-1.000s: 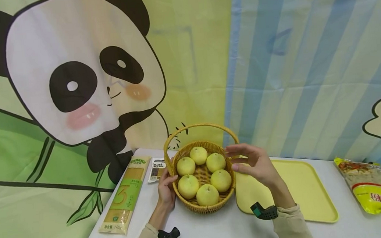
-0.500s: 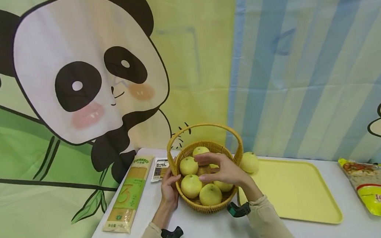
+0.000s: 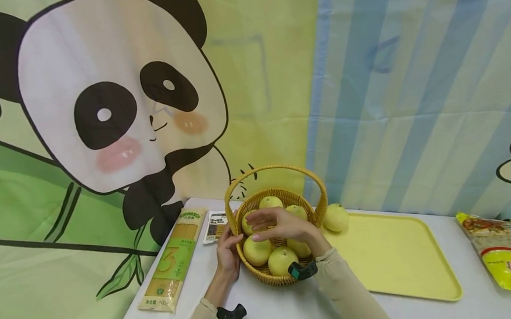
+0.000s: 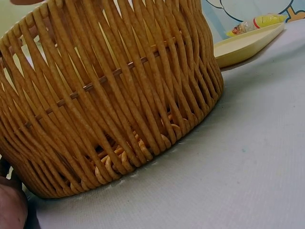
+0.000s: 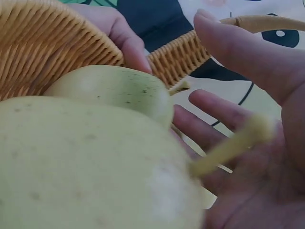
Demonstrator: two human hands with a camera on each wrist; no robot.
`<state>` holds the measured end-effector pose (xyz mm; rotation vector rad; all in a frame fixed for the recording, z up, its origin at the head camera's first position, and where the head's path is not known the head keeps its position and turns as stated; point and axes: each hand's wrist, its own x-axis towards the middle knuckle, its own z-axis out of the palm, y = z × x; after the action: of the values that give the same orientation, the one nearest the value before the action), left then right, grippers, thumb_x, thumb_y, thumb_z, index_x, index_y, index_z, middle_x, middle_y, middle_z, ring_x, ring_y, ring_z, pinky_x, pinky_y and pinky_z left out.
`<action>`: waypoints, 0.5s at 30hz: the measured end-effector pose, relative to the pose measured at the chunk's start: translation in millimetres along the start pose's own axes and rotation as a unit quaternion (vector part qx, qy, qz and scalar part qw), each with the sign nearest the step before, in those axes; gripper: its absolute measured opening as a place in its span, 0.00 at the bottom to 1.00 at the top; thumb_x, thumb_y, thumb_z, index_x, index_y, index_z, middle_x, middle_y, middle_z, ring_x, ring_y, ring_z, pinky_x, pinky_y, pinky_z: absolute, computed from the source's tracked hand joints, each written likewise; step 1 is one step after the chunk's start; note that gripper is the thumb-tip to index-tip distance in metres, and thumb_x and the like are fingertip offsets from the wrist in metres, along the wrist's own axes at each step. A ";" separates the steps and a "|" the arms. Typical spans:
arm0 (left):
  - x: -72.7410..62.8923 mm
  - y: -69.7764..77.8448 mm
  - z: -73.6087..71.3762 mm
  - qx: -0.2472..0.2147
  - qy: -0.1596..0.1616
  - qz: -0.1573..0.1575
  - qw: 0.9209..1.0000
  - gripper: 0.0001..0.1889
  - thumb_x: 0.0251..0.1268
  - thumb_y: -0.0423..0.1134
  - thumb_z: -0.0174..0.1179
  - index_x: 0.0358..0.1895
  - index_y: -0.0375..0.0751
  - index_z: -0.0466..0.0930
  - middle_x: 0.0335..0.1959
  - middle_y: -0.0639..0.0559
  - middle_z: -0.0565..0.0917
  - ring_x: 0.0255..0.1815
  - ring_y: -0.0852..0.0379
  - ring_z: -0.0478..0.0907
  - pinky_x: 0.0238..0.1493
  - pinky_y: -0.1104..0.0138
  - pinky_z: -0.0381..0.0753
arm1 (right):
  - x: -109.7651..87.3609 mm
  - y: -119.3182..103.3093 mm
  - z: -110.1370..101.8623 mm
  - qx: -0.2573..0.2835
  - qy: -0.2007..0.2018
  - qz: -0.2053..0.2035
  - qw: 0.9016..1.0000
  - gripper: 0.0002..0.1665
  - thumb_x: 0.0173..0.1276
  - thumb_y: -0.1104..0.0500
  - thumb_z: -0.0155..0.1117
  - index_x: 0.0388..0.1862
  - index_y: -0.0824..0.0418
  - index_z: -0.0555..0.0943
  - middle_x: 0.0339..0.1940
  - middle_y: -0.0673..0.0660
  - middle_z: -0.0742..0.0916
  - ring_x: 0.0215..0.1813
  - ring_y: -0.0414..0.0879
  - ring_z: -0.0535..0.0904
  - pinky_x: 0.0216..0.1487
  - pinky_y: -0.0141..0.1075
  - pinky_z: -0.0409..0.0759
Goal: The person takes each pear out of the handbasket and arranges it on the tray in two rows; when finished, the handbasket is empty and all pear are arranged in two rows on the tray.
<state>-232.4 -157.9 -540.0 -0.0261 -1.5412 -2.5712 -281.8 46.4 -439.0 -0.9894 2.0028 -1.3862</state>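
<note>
A wicker basket (image 3: 264, 277) with an arched handle holds several yellow-green pears (image 3: 283, 261). My left hand (image 3: 227, 253) grips its left side, thumb over the rim; the left wrist view shows the woven wall (image 4: 119, 95) close up. Above the pears at the basket's left half hovers my right hand (image 3: 284, 225), its fingers spread from the thumb and holding nothing. In the right wrist view a pear (image 5: 95, 162) fills the foreground, with the open palm (image 5: 257, 191) beside its stem. Another pear (image 3: 336, 218) sits at the back left corner of the yellow tray (image 3: 400, 258).
A long pack of spaghetti (image 3: 171, 262) lies left of the basket, with a small packet (image 3: 213, 226) between them. Right of the tray lies a yellow-and-clear food bag (image 3: 502, 256). A printed panda curtain (image 3: 267, 79) hangs close behind the table.
My right hand has moved left from the basket's right rim to over the pears inside, uncovering the pear by the tray. The left hand has kept its hold on the basket.
</note>
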 end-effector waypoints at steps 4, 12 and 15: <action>-0.6 1.2 -0.5 0.014 -0.003 0.004 1.000 0.38 0.69 0.30 0.47 0.84 0.44 0.60 0.85 0.45 0.62 0.80 0.54 0.63 0.72 0.73 0.70 | 6.5 2.0 3.5 0.011 -0.027 0.008 1.000 0.39 0.74 0.56 0.72 0.79 0.65 0.70 0.74 0.65 0.80 0.75 0.60 0.77 0.76 0.49 0.75; -3.0 4.2 1.7 0.015 0.002 0.000 1.000 0.37 0.69 0.30 0.48 0.84 0.44 0.62 0.84 0.44 0.63 0.82 0.50 0.61 0.71 0.73 0.70 | 14.1 2.8 14.5 0.011 -0.044 0.024 0.999 0.41 0.67 0.60 0.78 0.77 0.64 0.73 0.74 0.60 0.81 0.76 0.58 0.75 0.78 0.47 0.71; -3.6 4.7 2.6 0.022 0.002 -0.003 1.000 0.37 0.69 0.30 0.47 0.84 0.44 0.61 0.84 0.44 0.62 0.83 0.49 0.58 0.71 0.74 0.68 | 14.9 3.3 17.2 0.014 -0.044 0.026 0.999 0.43 0.63 0.64 0.80 0.76 0.65 0.74 0.73 0.59 0.82 0.76 0.58 0.75 0.78 0.48 0.70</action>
<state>-228.4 -157.4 -534.9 -0.0116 -1.5984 -2.5399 -278.9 25.5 -448.2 -0.9614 1.9267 -1.3173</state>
